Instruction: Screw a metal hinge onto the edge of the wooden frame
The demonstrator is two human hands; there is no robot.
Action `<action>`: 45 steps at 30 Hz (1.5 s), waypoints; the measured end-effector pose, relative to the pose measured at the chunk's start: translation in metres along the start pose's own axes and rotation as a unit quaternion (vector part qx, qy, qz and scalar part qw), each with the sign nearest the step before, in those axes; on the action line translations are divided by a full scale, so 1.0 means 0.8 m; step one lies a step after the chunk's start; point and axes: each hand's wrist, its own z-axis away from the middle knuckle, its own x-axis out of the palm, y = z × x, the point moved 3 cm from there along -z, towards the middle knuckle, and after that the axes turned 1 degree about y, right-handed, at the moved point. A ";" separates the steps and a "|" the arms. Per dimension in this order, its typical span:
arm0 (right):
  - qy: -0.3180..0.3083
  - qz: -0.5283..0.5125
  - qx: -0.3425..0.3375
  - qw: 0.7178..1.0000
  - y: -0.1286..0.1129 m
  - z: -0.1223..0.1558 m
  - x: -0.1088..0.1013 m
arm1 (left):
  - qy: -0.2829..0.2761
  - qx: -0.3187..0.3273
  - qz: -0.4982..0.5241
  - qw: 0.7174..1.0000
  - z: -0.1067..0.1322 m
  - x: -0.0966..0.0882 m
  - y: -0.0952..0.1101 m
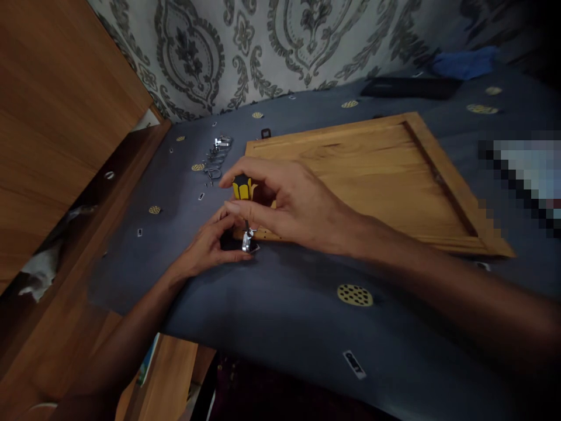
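My right hand point(302, 202) is closed round the yellow and black handle of a screwdriver point(242, 188), which stands nearly upright with its shaft pointing down. Below it, a shiny metal hinge point(246, 241) sits at the near left corner of a framed wooden door panel point(372, 181). The thumb and fingers of my left hand point(208, 245) pinch around the hinge at that edge. Small dark holes show along the panel's near edge beside the hinge. The screwdriver's tip is hard to make out against the metal.
Loose screws and metal fittings point(217, 152) lie beyond my left hand on the grey patterned cloth point(289, 304). A small brown piece point(266, 133) is behind the panel. Farther back are a black flat object point(409, 88) and a blue cloth point(467, 63). Wooden furniture point(65, 105) borders the left.
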 end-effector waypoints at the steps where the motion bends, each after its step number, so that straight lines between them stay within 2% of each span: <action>1: -0.019 -0.022 0.002 1.000 0.000 -0.001 -0.001 | 0.000 0.002 -0.002 1.000 0.000 0.000 0.001; 4: -0.089 -0.088 0.007 0.992 0.001 -0.003 -0.003 | -0.001 -0.006 -0.013 1.000 0.000 0.000 0.000; 6: -0.102 -0.102 0.013 0.989 0.003 -0.003 -0.002 | 0.000 -0.011 -0.018 1.000 0.001 0.000 -0.002; 12: 0.080 0.007 0.019 0.997 0.011 0.006 0.011 | 0.006 -0.014 -0.009 1.000 0.001 0.001 -0.006; 16: 0.143 0.031 0.000 0.989 0.012 0.011 0.018 | 0.001 -0.015 -0.003 1.000 0.001 0.000 -0.004; 19: 0.189 0.017 -0.024 0.981 0.002 0.011 0.009 | -0.004 -0.007 0.005 1.000 0.000 -0.001 -0.001; 21: 0.204 -0.001 -0.013 0.979 -0.004 0.009 0.000 | -0.010 -0.002 0.013 1.000 -0.002 -0.001 0.001; 25: 0.189 0.035 0.008 0.981 -0.006 0.006 -0.006 | -0.005 0.001 0.020 1.000 -0.002 -0.002 0.004; 30: 0.148 0.081 0.008 0.986 0.007 0.006 0.004 | -0.010 -0.011 0.019 1.000 -0.001 -0.001 0.003; 45: 0.125 0.049 0.017 0.991 0.015 0.008 0.013 | -0.008 -0.005 0.013 1.000 0.000 -0.001 0.000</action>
